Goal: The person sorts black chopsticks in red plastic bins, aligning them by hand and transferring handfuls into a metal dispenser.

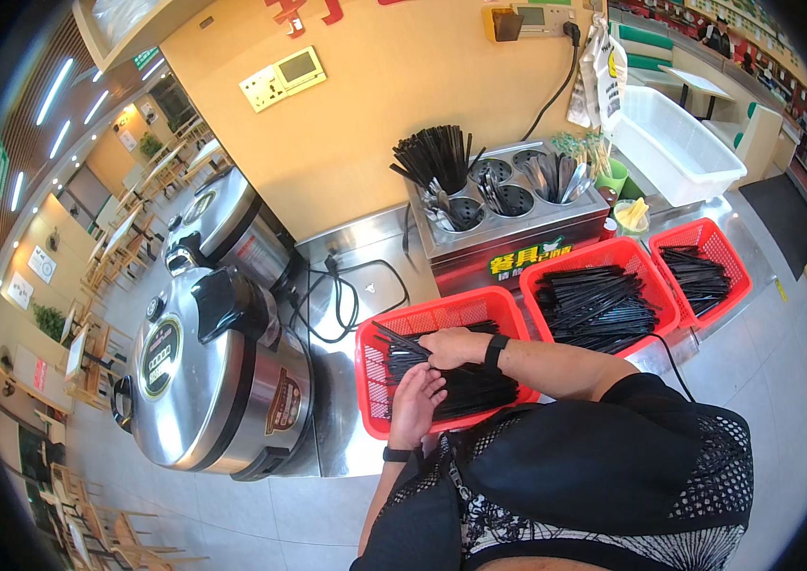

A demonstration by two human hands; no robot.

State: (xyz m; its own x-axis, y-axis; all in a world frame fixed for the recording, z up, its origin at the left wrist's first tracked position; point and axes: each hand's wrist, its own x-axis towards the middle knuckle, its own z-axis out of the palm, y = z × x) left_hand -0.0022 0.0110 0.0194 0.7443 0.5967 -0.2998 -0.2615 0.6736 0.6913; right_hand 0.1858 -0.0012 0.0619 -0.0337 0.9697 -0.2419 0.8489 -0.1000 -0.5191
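A red perforated plastic basket stands before me on the steel counter, with many black chopsticks lying in it. My right hand is over the basket, its fingers closed around a few black chopsticks whose ends stick out to the left. Just below it, my left hand is turned palm up at the basket's near left side. Its fingers are loosely bent and apart, close to the right fingertips, with nothing seen in them. Part of the held chopsticks is hidden by the right hand.
Two more red baskets of chopsticks stand to the right. Behind is a steel cutlery holder with chopsticks and spoons. Large rice cookers stand left, a loose black cable between. A white bin sits far right.
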